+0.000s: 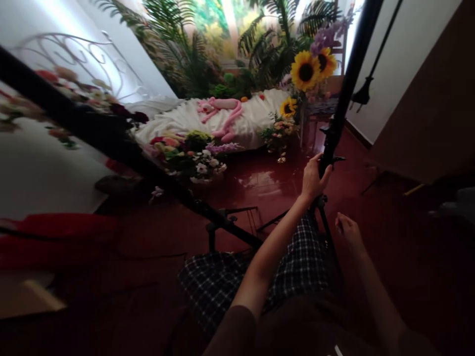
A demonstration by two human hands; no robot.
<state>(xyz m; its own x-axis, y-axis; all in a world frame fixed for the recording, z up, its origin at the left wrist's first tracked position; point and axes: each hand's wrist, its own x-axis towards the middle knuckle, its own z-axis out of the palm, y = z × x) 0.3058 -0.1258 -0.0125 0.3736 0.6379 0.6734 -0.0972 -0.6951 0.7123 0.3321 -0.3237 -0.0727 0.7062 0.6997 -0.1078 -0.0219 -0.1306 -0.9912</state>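
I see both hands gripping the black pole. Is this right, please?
Not quite: only the left hand grips the black pole. The right hand is off the pole, with its fingers loosely curled, and holds nothing that shows. The head view shows this.

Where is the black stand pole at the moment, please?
In the head view, the black stand pole rises right of centre, in the left hand, right of the sunflowers.

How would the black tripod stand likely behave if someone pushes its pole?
The black tripod stand looks stiff, so it should move as one piece. Its tall, thin pole above narrow legs suggests it may tip. The left hand grips it high, which probably adds leverage.
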